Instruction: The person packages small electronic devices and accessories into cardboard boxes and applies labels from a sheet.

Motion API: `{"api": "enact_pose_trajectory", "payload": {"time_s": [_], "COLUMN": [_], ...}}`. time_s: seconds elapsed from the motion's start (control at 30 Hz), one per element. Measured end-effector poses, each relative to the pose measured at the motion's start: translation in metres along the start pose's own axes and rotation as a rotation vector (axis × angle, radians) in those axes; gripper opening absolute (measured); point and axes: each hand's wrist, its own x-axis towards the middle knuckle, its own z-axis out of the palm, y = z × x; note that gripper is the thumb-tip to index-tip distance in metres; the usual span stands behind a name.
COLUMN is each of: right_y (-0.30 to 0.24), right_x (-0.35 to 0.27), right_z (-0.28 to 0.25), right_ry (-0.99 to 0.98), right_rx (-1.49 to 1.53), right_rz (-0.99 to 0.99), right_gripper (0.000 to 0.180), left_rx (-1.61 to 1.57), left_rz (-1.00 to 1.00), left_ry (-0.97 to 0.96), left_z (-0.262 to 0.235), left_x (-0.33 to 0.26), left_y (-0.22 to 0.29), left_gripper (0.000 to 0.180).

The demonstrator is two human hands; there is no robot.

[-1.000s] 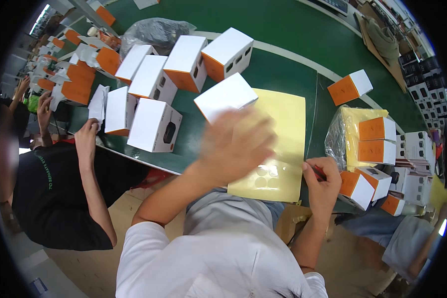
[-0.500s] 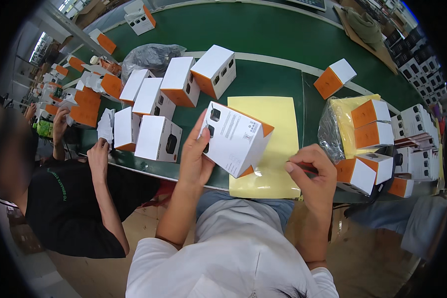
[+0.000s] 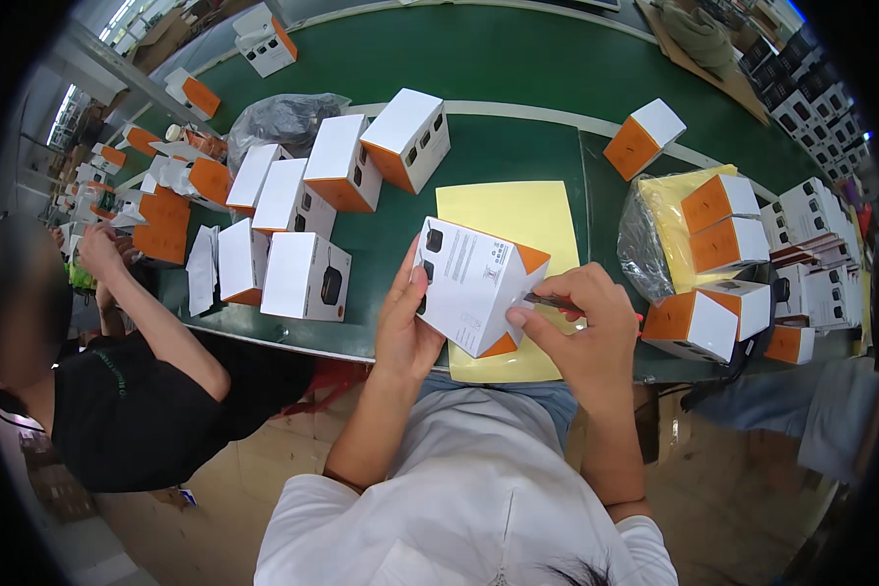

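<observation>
My left hand (image 3: pixel 407 327) is closed around the left side of a white box (image 3: pixel 469 283) with orange corner pieces and small pictures of dark devices. It holds the box tilted above a yellow sheet (image 3: pixel 503 207) on the green table. A slim dark tool (image 3: pixel 554 302) is pinched between the thumb and fingers of my right hand (image 3: pixel 588 327). The tool's tip is at the box's right end, between the two orange corners. Whether the tip touches the box I cannot tell, nor can I make out the tool's exact kind.
White-and-orange boxes (image 3: pixel 308 278) crowd the table to the left, a grey plastic bag (image 3: pixel 281 127) behind them. More boxes (image 3: pixel 691 327) stand at right, beside yellow sheets (image 3: pixel 659 234) in clear plastic. A co-worker in a black shirt (image 3: pixel 142 410) sits close on my left.
My right hand has moved left and up to the box's right end, bringing the dark tool there. The box has shifted slightly right. The co-worker's nearer hand has drawn away from the white papers.
</observation>
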Motion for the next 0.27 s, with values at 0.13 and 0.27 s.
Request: {"api": "enact_pose_trajectory", "payload": {"time_s": [0.13,0.27], "right_y": [-0.0054,-0.0048], "right_x": [-0.001,0.0013], "right_z": [-0.0009,-0.0041], "right_ry": [0.025,-0.027], "right_rx": [-0.25,-0.351], "right_rz": [-0.055,0.082], "right_gripper": [0.05,0.064], "left_rx": [0.031,-0.024], "left_rz": [-0.01,-0.045], "left_ry": [0.03,-0.034], "left_z": [0.0005,-0.005], "left_x": [-0.0022,-0.0014], "left_y": [0.0006,0.0003], "left_gripper": [0.059,0.062]}}
